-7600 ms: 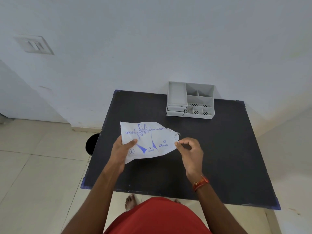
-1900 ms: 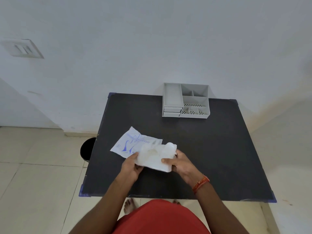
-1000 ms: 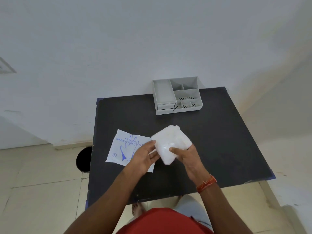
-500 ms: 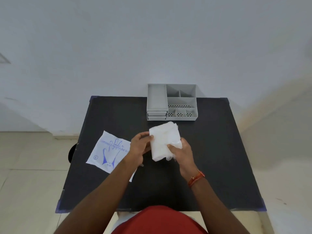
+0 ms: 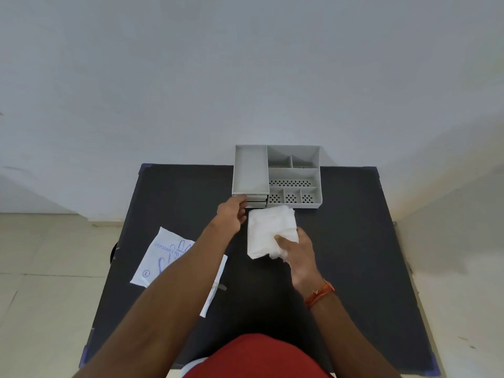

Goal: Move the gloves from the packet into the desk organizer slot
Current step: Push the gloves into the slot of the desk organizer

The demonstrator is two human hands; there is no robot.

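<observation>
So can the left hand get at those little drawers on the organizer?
Probably yes: the left hand already touches the drawers at the organizer front, nothing between; the gloves sit aside.

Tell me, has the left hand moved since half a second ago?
Yes. The left hand has let go of the glove stack and gone forward to the desk organizer, its fingers now at the small front drawers.

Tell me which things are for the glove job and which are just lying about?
For the job:
gloves, held in the right hand
organizer, touched by the left hand
packet, on the table

Just lying about:
dark round thing on the floor
</observation>
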